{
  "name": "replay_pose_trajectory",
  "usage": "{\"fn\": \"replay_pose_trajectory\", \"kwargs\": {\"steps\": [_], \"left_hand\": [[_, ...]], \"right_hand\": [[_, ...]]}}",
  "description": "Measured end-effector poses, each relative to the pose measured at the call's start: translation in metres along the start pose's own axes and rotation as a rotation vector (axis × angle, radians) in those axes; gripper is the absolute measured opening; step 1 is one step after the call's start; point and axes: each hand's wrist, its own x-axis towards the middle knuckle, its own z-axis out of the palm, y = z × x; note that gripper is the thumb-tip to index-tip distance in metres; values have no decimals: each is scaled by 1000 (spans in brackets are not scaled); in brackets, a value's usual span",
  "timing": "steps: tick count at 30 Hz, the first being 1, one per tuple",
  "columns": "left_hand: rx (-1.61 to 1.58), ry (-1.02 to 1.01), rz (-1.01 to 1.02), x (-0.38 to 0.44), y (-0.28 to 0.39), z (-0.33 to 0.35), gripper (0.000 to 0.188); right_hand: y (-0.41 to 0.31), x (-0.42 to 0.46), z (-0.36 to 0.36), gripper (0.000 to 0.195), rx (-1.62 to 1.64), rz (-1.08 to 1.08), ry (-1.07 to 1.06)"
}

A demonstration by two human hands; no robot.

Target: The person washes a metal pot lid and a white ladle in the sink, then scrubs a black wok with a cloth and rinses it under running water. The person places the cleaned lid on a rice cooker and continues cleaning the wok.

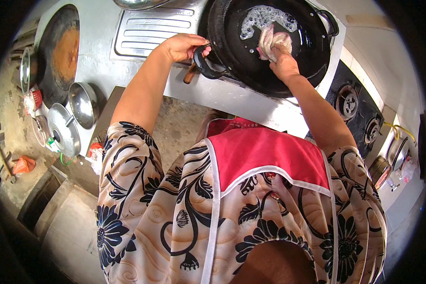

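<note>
A large black two-handled wok (241, 67) sits on the counter before me. My left hand (184, 46) grips the upper end of its left loop handle (206, 66) between thumb and fingers. Inside the wok, my right hand (285, 66) clutches a bunched, wet-looking pale cloth (268, 42) with pinkish patches. Foamy, bubbly liquid (268, 17) pools at the far side of the wok's bottom, just beyond the cloth. The wok's other handle (330, 23) stands free at the upper right.
A ribbed steel drainboard (156, 30) lies left of the wok; a wooden handle (190, 74) pokes out beneath the wok's loop. Farther left are a rusty built-in wok (65, 53), a metal bowl (83, 105) and a lid (64, 129). A gas hob (348, 101) is at right.
</note>
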Motion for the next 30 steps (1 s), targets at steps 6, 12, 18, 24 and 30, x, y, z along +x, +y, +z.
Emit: {"fn": "replay_pose_trajectory", "kwargs": {"steps": [6,12,18,24,30], "left_hand": [[54,44,-10,-1,4,7,16],[119,-14,1,-9,11,7,16],[150,-120,-26,-1,18,2,17],[183,-109,-56,-3,13,7,11],[351,81,141,-20,-7,20,13]], "right_hand": [[1,2,4,54,18,-14,43],[3,1,5,51,-8,-33,61],[3,1,7,54,-4,-28,73],[0,2,4,55,-20,-22,54],[-1,3,1,54,-17,-15,31]]}}
